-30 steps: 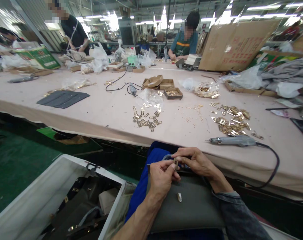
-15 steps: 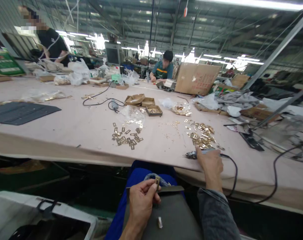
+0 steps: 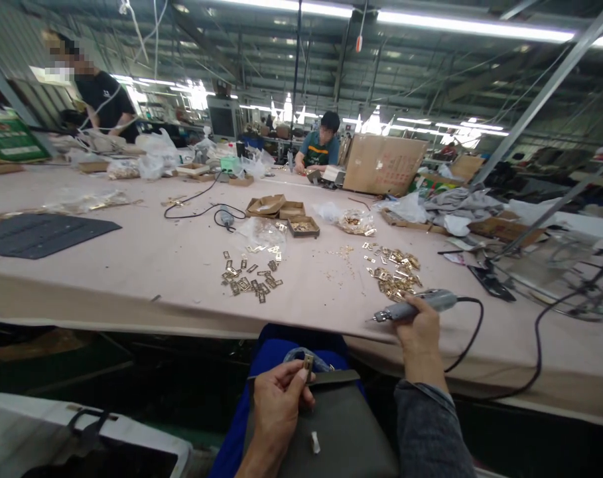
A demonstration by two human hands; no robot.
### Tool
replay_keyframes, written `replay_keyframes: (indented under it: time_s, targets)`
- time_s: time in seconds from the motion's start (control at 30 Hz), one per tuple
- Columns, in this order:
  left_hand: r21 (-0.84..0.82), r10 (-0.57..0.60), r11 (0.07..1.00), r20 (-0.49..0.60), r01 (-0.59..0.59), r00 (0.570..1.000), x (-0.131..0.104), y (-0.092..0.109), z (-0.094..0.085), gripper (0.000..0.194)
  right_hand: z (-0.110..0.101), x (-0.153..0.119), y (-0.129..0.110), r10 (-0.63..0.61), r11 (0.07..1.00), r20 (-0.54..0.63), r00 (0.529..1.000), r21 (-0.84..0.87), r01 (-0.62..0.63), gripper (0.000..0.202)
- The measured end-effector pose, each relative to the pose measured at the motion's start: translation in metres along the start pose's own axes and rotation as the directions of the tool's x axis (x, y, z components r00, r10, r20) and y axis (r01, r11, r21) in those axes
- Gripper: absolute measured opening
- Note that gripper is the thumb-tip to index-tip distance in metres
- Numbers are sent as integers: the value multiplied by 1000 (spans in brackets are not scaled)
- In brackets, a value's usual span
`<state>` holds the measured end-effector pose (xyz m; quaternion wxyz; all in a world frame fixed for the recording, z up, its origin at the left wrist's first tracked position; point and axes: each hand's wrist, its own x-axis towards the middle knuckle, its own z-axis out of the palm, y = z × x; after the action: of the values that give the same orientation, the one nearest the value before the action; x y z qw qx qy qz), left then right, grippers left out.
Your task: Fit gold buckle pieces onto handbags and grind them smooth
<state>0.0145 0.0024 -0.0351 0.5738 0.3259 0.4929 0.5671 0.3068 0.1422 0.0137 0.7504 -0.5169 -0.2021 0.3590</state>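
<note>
My left hand pinches a small brass-coloured metal plate between thumb and fingers, above a dark grey-green bag or panel on my lap. A small white scrap lies on that panel. My right hand is wrapped round a grey electric screwdriver, its bit pointing left over the table's front edge and its cord trailing right. Just behind the screwdriver lies a pile of shiny gold plates. Further left are scattered darker rectangular plates.
On the pink-covered table stand small cardboard boxes, a plastic bag of gold parts and a second corded tool. A dark panel lies left. Across the table a person works near a large carton. A white bin is lower left.
My right hand has lifted the electric screwdriver off the table and turned so that its body shows above the fingers. My left hand still holds the plate. The view has shifted slightly.
</note>
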Motion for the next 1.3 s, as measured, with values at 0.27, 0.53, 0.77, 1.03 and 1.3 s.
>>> replay_keyframes:
  time_s: [0.27,0.53,0.77,1.03,1.3]
  targets:
    - [-7,-20,1000,-10,20,1000,-6,12,2,45,-3,1,-3,139,908,208,968,364,-209,35]
    - [10,-5,1000,-4,5,1000,0,3,1,45,10,6,-41,304,918,206,930,199,-344,35]
    - [10,4,1000,-66,-4,998,-4,7,8,46,35,8,-51,155,837,362,919,446,-317,36]
    - [0,-7,1000,-28,7,1000,-2,1,2,48,68,38,-21,223,845,232,947,438,-306,34]
    - [18,10,1000,-35,-9,999,-3,9,5,49,91,62,2,203,842,138,970,482,-244,30]
